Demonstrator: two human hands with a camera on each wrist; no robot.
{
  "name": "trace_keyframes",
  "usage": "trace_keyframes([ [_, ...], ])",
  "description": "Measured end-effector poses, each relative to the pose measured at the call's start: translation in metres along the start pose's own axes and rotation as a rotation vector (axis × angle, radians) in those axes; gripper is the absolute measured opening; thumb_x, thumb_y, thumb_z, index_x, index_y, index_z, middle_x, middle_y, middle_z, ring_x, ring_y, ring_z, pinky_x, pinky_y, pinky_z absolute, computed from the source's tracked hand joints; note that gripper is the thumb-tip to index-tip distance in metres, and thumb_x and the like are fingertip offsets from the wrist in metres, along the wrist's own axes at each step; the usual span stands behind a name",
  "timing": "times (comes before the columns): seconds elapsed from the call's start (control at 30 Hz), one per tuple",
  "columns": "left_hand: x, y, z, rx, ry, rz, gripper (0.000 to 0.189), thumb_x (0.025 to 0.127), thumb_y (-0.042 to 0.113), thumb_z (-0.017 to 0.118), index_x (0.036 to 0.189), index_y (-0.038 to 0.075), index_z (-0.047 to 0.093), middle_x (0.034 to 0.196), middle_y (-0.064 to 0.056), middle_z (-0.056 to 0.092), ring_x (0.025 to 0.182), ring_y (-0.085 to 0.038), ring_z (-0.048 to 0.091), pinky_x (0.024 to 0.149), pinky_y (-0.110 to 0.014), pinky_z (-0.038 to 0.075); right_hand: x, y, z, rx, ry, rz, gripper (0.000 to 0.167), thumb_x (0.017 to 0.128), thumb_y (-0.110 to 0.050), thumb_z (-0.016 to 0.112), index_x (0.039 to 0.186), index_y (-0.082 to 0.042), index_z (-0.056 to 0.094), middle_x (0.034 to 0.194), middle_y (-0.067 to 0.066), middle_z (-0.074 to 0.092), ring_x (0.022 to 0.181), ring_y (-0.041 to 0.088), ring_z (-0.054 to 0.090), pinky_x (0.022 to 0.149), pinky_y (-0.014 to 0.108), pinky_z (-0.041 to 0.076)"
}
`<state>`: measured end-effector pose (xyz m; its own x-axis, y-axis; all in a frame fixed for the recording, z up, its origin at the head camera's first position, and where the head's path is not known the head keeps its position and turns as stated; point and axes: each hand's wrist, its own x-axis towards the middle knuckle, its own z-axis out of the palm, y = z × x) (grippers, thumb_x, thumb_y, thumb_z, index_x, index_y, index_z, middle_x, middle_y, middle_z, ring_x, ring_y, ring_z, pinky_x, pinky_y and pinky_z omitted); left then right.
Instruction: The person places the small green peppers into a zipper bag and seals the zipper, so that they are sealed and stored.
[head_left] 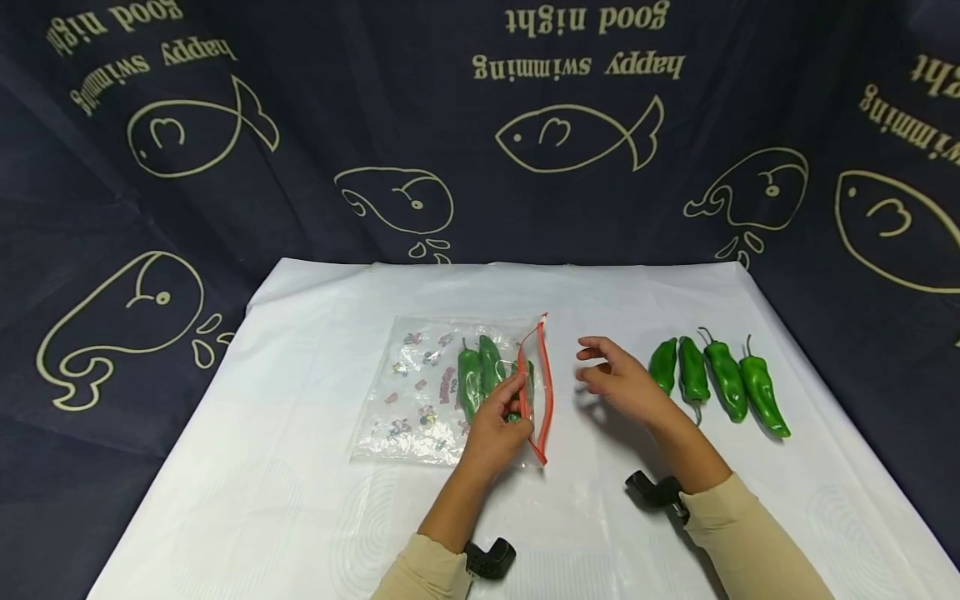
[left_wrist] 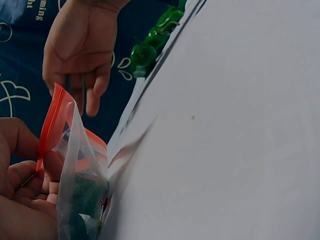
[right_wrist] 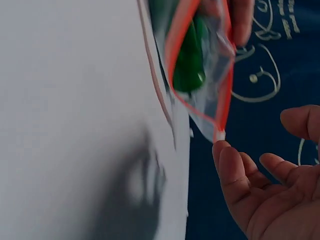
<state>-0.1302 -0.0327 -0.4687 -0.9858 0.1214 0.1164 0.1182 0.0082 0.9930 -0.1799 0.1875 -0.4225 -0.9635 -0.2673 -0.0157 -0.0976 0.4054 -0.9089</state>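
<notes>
A clear zip bag (head_left: 416, 392) with a red zip edge lies on its side, its mouth parted toward the right. Green peppers (head_left: 470, 379) are inside it, some partly hidden by my left hand (head_left: 498, 425). That hand pinches the bag's red edge between thumb and fingers, plain to see in the left wrist view. My right hand (head_left: 618, 383) hovers between the bag mouth and a row of several loose green peppers (head_left: 726, 379). Its fingers are relaxed and apart, with nothing held, as the right wrist view also shows.
A white cloth (head_left: 300, 500) covers the table. Behind and at both sides hangs a dark blue curtain (head_left: 420, 100) with fish and whale drawings. Each wrist wears a black camera mount (head_left: 491, 558).
</notes>
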Motion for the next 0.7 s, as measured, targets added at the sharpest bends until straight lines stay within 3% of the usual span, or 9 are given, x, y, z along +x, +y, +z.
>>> trace_keyframes([
  [0.23, -0.010, 0.033, -0.002, -0.002, -0.008, -0.001, 0.068, 0.071, -0.017, 0.053, 0.139, -0.011, 0.050, 0.145, -0.023, 0.046, 0.102, -0.038, 0.058, 0.073, -0.018, 0.047, -0.007, 0.005, -0.030, -0.148, 0.074, 0.056, 0.062, 0.098, -0.025, 0.060, 0.150, -0.004, 0.034, 0.140, 0.023, 0.047, 0.114, 0.035, 0.056, 0.084, 0.040, 0.051],
  [0.43, -0.011, 0.035, -0.001, -0.014, -0.002, 0.009, 0.068, 0.071, -0.017, 0.052, 0.139, -0.011, 0.050, 0.146, -0.023, 0.046, 0.101, -0.038, 0.057, 0.070, -0.015, 0.045, -0.011, 0.007, -0.050, -0.219, 0.094, 0.070, 0.067, 0.099, -0.031, 0.060, 0.152, -0.003, 0.031, 0.145, 0.024, 0.043, 0.121, 0.039, 0.052, 0.091, 0.050, 0.047],
  [0.7, -0.011, 0.036, -0.002, -0.004, -0.014, -0.004, 0.068, 0.073, -0.016, 0.053, 0.140, -0.008, 0.050, 0.147, -0.021, 0.045, 0.102, -0.036, 0.057, 0.072, -0.016, 0.045, -0.016, 0.012, -0.074, -0.297, 0.102, 0.085, 0.075, 0.098, -0.034, 0.060, 0.154, 0.001, 0.024, 0.145, 0.029, 0.040, 0.120, 0.042, 0.052, 0.089, 0.050, 0.048],
])
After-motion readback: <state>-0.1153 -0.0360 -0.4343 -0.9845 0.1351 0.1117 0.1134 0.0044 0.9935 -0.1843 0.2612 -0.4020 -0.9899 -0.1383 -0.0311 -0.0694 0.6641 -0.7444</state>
